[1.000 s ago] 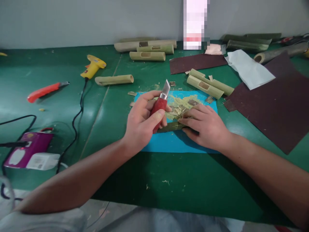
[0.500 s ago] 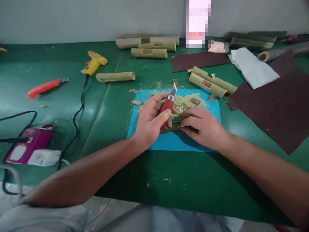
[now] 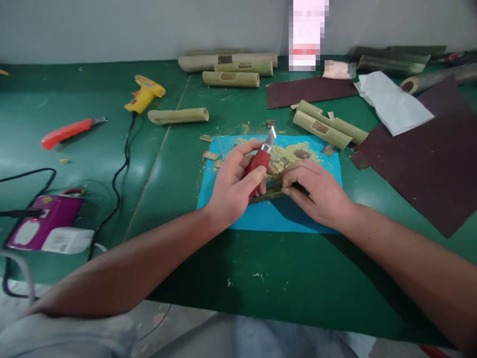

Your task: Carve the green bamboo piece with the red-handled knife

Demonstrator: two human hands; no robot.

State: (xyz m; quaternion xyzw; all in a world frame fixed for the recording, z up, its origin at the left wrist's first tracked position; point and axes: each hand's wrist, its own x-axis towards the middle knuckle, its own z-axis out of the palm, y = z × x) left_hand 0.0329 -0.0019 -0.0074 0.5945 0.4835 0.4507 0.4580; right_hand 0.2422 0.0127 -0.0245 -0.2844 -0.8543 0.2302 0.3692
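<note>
A red-handled carving knife (image 3: 258,163) lies in the grip of my left hand (image 3: 234,186), its short slanted blade pointing up and away from me. Under that hand, a green bamboo piece (image 3: 269,194) rests low over the blue mat (image 3: 257,221), partly covered by my fingers. My right hand (image 3: 316,191) is closed at the right part of the bamboo, thumb and fingertips pinched together. What sits between those fingertips is hidden. Pale bamboo dust (image 3: 294,150) and small dark scraps (image 3: 302,154) are strewn on the mat just beyond both hands.
Two cut bamboo tubes (image 3: 322,130) lie beyond the mat at right, near dark brown sheets (image 3: 428,174) and white paper (image 3: 393,107). Leftward are one bamboo tube (image 3: 179,116), a yellow glue gun (image 3: 144,94), a red utility knife (image 3: 70,133) and a purple power box (image 3: 48,219) with cables.
My right hand has shifted slightly right along the bamboo, uncovering a bit more of it. The knife has moved marginally right in my left hand.
</note>
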